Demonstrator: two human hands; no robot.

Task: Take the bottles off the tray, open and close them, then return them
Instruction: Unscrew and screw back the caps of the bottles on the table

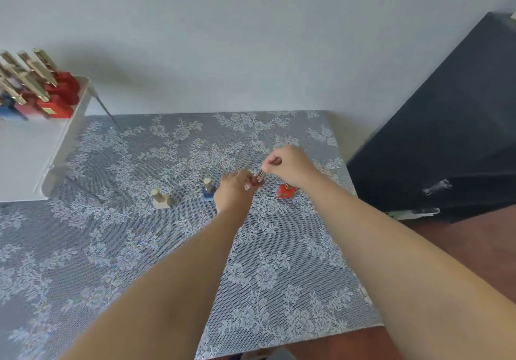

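My left hand [233, 192] grips a small reddish nail-polish bottle [255, 184] just above the lace tablecloth, and most of the bottle is hidden by the fingers. My right hand [290, 165] pinches that bottle's gold cap [261, 175] from above. Three more bottles stand on the cloth: a beige one [161, 199] to the left, a blue one [208, 190] beside my left hand, and a red one [286, 190] under my right wrist. The white raised tray [55, 147] at the left holds several red, pink and blue bottles with gold caps [53, 94].
The table is covered by a grey-blue lace cloth [167, 248] and stands against a pale wall. A dark fabric-covered object [446, 136] stands close to the table's right edge. Brown floor [458, 242] shows at the lower right.
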